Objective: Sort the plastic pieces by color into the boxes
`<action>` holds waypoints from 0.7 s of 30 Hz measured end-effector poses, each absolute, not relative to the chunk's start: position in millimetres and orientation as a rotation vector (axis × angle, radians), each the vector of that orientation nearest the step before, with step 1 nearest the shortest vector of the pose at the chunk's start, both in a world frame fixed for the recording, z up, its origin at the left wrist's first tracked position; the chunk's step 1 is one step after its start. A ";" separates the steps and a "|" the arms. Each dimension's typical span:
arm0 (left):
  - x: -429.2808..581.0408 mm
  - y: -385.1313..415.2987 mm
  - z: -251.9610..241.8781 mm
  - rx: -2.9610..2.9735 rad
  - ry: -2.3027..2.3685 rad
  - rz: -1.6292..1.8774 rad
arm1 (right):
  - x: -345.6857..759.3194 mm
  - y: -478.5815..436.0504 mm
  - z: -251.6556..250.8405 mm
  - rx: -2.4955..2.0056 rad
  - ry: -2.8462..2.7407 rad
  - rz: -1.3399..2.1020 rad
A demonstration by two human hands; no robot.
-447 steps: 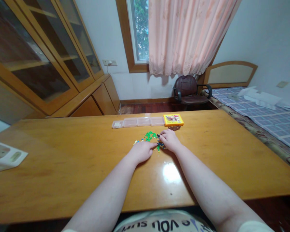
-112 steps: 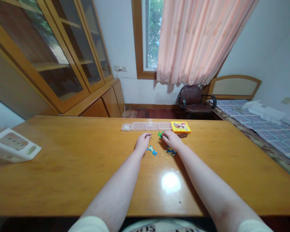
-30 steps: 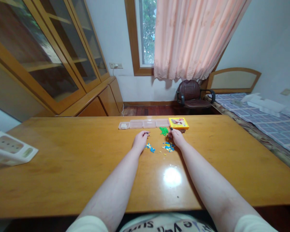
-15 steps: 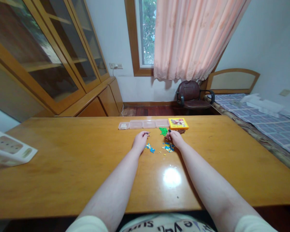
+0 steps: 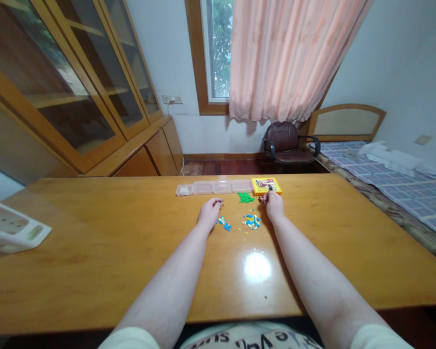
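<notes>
My left hand (image 5: 210,211) hovers over the table left of centre, its fingers pinched together; whatever is between them is too small to make out. Just below it lies a small group of blue and pale pieces (image 5: 225,224). At the brown pieces in front of the yellow box (image 5: 266,186) is my right hand (image 5: 275,205), fingers closed and bent inward. It hides most of that brown pile, and I cannot make out what it grips. To its left sits a heap of green pieces (image 5: 245,198). A mixed pile of blue, yellow and cream pieces (image 5: 252,221) lies nearer to me.
A row of clear plastic trays (image 5: 222,187) runs along the far side of the wooden table (image 5: 112,252), up to the yellow box. A white container (image 5: 16,227) stands at the left edge. Beyond the table are a brown armchair (image 5: 283,143) and a bed (image 5: 396,179).
My right hand has moved to the right, from beside the green heap to the brown pieces by the yellow box. My left hand has stayed nearly in place.
</notes>
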State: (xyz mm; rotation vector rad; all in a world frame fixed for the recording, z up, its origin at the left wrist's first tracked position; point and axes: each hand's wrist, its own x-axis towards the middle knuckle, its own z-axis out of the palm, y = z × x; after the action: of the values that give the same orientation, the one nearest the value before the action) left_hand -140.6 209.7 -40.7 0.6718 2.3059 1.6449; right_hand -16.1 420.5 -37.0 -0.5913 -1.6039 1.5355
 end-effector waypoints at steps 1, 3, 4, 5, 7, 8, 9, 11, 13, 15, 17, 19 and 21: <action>-140.6 209.9 -41.0 0.675 2.306 1.646 | -16.9 419.0 -37.0 -0.582 -1.609 1.561; -140.6 210.1 -41.4 0.681 2.300 1.652 | -19.2 415.3 -37.4 -0.556 -1.669 1.577; -140.6 210.3 -41.5 0.681 2.297 1.656 | -20.5 413.5 -37.8 -0.544 -1.713 1.571; -140.5 210.4 -41.5 0.679 2.294 1.659 | -21.8 412.0 -38.2 -0.535 -1.754 1.561; -140.2 210.7 -41.5 0.674 2.294 1.660 | -24.6 410.2 -39.2 -0.523 -1.821 1.567; -140.0 210.8 -41.4 0.672 2.294 1.660 | -26.0 410.0 -39.7 -0.516 -1.842 1.591; -139.8 210.9 -41.3 0.671 2.294 1.659 | -27.3 410.2 -40.2 -0.508 -1.852 1.628; -139.5 211.0 -41.1 0.671 2.293 1.656 | -29.0 411.4 -41.4 -0.476 -1.829 1.720; -139.6 211.0 -40.8 0.665 2.294 1.652 | -29.1 413.0 -43.2 -0.429 -1.773 1.796; -140.0 210.8 -40.1 0.660 2.299 1.636 | -27.7 414.3 -45.3 -0.400 -1.723 1.820; -139.7 210.3 -38.6 0.681 2.325 1.591 | -25.6 414.8 -47.4 -0.398 -1.697 1.806; -136.9 209.2 -35.8 0.780 2.393 1.473 | -23.4 414.6 -48.9 -0.428 -1.672 1.748; -130.4 207.5 -31.5 0.961 2.468 1.273 | -21.3 413.9 -49.5 -0.479 -1.663 1.637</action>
State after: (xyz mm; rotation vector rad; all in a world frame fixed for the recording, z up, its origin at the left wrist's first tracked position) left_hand -130.4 207.5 -31.5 0.9612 2.4681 1.2728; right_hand -21.3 413.9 -49.5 -0.4788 -1.6634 1.6366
